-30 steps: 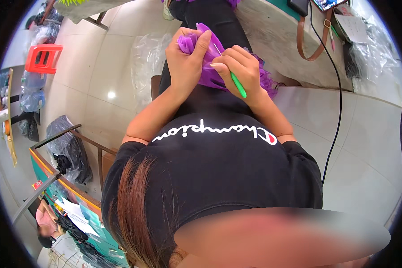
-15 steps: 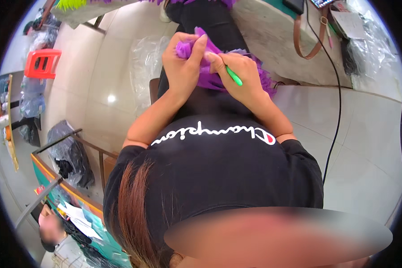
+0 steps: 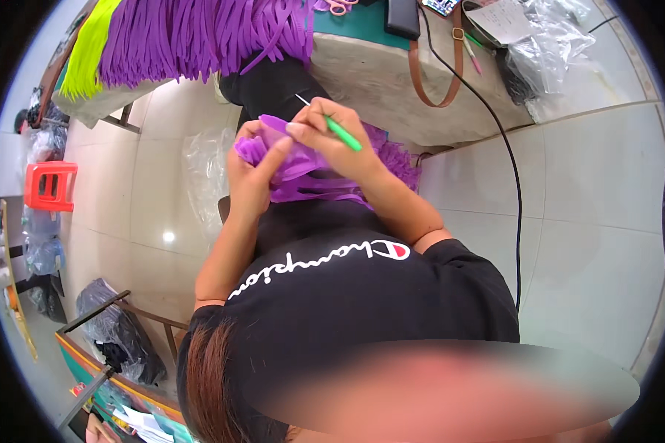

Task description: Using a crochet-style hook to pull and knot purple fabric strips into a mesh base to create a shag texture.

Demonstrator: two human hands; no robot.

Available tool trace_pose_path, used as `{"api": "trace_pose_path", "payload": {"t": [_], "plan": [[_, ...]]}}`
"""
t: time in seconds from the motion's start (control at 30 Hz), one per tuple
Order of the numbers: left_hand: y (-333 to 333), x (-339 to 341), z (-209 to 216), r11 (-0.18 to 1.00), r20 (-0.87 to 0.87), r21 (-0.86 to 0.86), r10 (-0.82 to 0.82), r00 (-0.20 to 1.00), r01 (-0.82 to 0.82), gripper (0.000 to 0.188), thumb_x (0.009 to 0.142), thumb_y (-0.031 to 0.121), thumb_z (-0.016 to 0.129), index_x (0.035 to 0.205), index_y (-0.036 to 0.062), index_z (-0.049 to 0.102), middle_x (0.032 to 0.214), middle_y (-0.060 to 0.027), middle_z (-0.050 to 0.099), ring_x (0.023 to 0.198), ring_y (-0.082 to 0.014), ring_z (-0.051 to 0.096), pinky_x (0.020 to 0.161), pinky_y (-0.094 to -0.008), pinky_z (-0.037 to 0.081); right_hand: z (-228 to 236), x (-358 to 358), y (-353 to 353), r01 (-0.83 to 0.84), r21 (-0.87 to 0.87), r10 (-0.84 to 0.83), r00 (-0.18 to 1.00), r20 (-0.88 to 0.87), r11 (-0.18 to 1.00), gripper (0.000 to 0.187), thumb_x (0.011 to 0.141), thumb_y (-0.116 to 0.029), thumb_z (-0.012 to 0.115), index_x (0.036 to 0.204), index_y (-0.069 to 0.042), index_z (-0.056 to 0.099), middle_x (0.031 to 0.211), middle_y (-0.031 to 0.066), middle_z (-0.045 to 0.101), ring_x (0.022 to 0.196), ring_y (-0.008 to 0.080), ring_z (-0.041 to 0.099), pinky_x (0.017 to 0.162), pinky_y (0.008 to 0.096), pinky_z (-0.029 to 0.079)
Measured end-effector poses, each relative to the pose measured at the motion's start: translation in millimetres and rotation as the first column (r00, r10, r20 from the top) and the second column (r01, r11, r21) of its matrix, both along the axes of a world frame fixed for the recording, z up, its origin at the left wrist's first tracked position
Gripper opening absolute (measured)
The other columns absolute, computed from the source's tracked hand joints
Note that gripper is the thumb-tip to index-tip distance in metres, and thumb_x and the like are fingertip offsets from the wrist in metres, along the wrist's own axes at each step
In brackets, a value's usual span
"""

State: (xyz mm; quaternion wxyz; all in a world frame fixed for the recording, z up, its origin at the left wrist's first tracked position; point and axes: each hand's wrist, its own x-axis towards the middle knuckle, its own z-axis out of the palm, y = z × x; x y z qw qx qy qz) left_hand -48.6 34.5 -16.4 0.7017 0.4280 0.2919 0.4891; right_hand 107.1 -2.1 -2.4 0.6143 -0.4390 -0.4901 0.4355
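Note:
Over my lap, my left hand (image 3: 250, 171) grips a bunched purple piece (image 3: 312, 171) made of soft strips, thumb pressed on its top. My right hand (image 3: 334, 139) is closed on a green-handled hook (image 3: 341, 134), whose thin metal tip points up and left, just above the purple piece. The two hands touch each other at the piece. More purple material (image 3: 395, 159) hangs down behind my right wrist over my black clothes.
A table (image 3: 369, 66) stands ahead with purple strips (image 3: 199, 37) and yellow-green strips (image 3: 85, 48) hanging off its edge. On it lie a brown strap (image 3: 432, 81), pink scissors (image 3: 340, 6) and plastic bags (image 3: 547, 44). A black cable (image 3: 516, 192) crosses the tiled floor. A red stool (image 3: 49, 186) stands at the left.
The view has tilted, bringing the table and hanging strips into sight. My right hand has turned the hook so its metal tip now sticks out above the purple piece.

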Motion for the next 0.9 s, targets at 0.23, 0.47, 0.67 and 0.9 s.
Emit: {"api": "trace_pose_path", "payload": {"t": [0.23,0.47,0.67,0.9], "plan": [[-0.9,5.2,6.0,0.919,-0.36,0.388,0.077,0.93,0.074,0.019,0.082,0.002,0.066,0.101,-0.001,0.064,0.081,0.0015,0.061,0.063,-0.0026,0.051,0.057,-0.0167,0.04,14.1,9.9,-13.2,0.029,0.064,-0.032,0.999,0.043,0.998,0.034,0.082,0.005,0.059,0.065,-0.009,0.033,0.072,0.0035,0.052,0.064,0.0061,0.039,0.055,0.0209,0.033],[-3.2,-0.7,10.1,0.989,-0.143,-0.004,-0.149,0.978,0.15,0.018,0.081,0.001,0.067,0.098,-0.0002,0.063,0.085,-0.0002,0.062,0.07,-0.0038,0.054,0.063,-0.0181,0.043,9.9,3.7,-12.4,0.158,0.112,-0.179,0.962,0.206,0.981,0.034,0.084,0.0,0.062,0.066,-0.007,0.034,0.076,0.0051,0.057,0.067,0.0069,0.044,0.059,0.0207,0.038],[-4.3,5.5,7.2,0.987,-0.128,0.047,-0.146,0.981,0.153,0.022,0.081,0.001,0.065,0.103,0.0009,0.06,0.082,0.0018,0.059,0.071,-0.0032,0.054,0.064,-0.0184,0.044,9.2,1.1,-12.7,0.126,0.149,-0.165,0.945,0.283,0.981,0.034,0.083,0.0,0.063,0.066,-0.007,0.034,0.076,0.0049,0.057,0.066,0.0076,0.044,0.06,0.0206,0.039],[9.1,9.6,-3.7,0.895,-0.416,0.445,0.194,0.888,0.013,0.057,0.08,-0.002,0.063,0.134,0.006,0.046,0.08,0.0034,0.056,0.07,-0.0024,0.049,0.066,-0.0173,0.042,22.6,0.2,-26.0,-0.097,0.189,0.081,0.993,0.089,0.977,0.036,0.081,0.006,0.06,0.065,-0.009,0.032,0.077,0.0082,0.054,0.066,0.0091,0.041,0.058,0.0201,0.036]]}}
